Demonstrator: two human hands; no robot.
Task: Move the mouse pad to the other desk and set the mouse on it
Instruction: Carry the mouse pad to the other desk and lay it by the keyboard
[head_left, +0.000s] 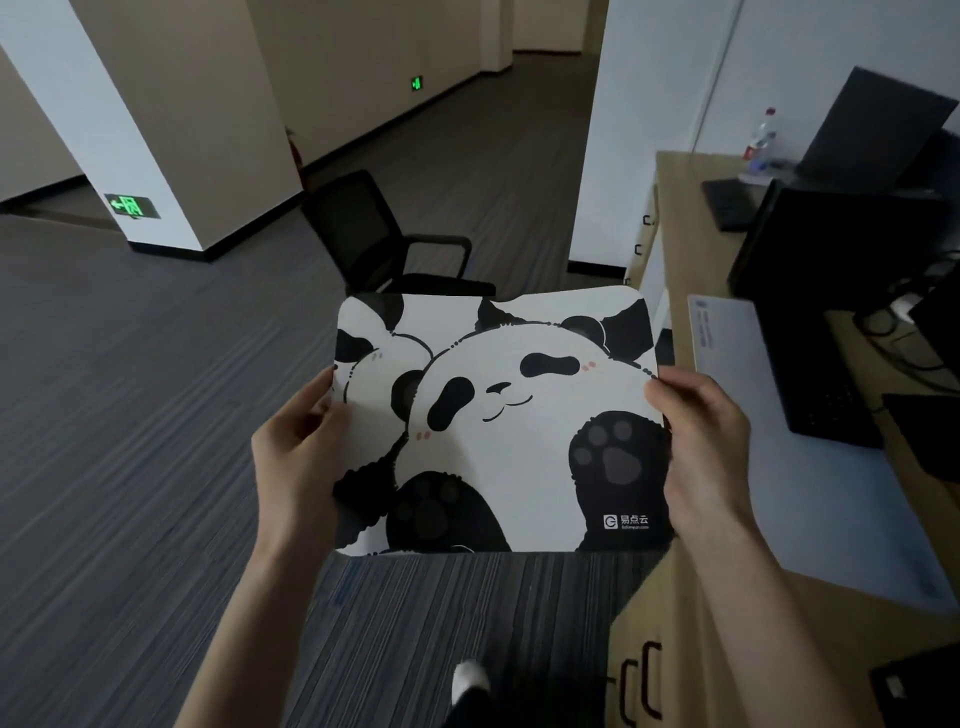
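Left hand (298, 447) and right hand (701, 441) each pinched short edge of mouse pad (498, 421), held flat in air between them, long axis spanning hand to hand. Desk (685, 249) lay just right of right hand, nearer that side. Mouse not seen. Office chair (384, 239) beyond pad.

This is an office. A wooden desk (675, 218) along the right of the frame carries a dark monitor (836, 244) and keyboard (730, 202); a black mesh swivel chair (374, 234) stands centre on grey striped carpet (130, 415), and a green exit sign (131, 206) glows upper left.
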